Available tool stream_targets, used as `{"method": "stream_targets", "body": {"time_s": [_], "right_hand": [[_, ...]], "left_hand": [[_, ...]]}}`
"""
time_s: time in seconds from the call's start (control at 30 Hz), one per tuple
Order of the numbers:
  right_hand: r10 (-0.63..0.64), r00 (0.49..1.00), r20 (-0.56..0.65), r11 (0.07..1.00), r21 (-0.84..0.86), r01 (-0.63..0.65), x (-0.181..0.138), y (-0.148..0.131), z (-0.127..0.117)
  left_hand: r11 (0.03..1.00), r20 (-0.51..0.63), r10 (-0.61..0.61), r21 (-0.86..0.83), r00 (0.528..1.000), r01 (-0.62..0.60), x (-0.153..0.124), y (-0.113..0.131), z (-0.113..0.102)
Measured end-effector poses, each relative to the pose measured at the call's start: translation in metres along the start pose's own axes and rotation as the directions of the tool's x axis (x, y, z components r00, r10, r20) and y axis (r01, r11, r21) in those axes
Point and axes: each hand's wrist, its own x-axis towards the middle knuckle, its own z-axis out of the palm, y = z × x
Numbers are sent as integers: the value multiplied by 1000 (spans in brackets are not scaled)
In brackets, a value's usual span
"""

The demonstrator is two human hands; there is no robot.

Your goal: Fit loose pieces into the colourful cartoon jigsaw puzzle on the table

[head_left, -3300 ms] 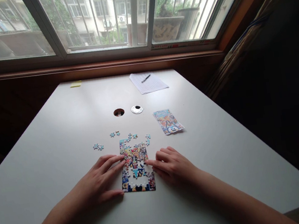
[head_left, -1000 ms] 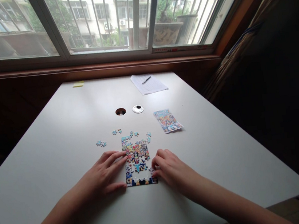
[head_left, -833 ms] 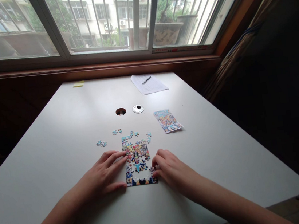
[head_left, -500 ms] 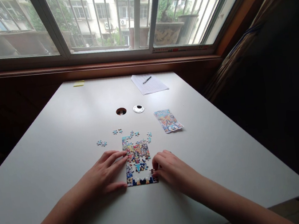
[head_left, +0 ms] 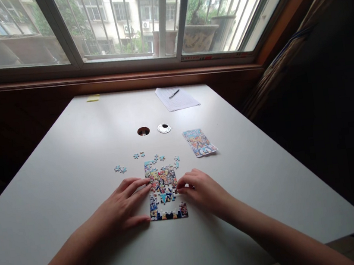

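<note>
A small colourful jigsaw puzzle (head_left: 162, 185), partly assembled with white gaps near its lower middle, lies on the white table (head_left: 70, 164) in front of me. My left hand (head_left: 121, 207) lies flat on the table with fingers spread, its fingertips touching the puzzle's left edge. My right hand (head_left: 200, 189) sits at the puzzle's right edge, thumb and forefinger drawn together on the mid-right border. Whether a piece is between those fingers is too small to tell. Loose blue pieces (head_left: 120, 169) lie scattered just beyond the puzzle's far edge.
A printed puzzle packet (head_left: 199, 142) lies to the far right of the puzzle. Further back are a cable hole (head_left: 143, 131), its metal cap (head_left: 164, 128), a paper sheet with a pen (head_left: 176, 98) and a yellow sticky pad (head_left: 93, 98). The window sill borders the far edge.
My right hand has moved from the puzzle's lower right corner up to the middle of its right edge. My left hand has stayed in place.
</note>
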Motion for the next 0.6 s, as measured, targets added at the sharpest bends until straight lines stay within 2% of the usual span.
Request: {"method": "stream_targets", "body": {"time_s": [0.23, 0.6], "right_hand": [[-10, 999, -35, 1000, -20, 10, 2, 3, 5], [-131, 988, -84, 985, -126, 120, 0, 11, 13]], "left_hand": [[1000, 22, -4, 13, 1000, 4, -1, 0, 0], [1000, 8, 1, 20, 1000, -1, 0, 1, 0]]}}
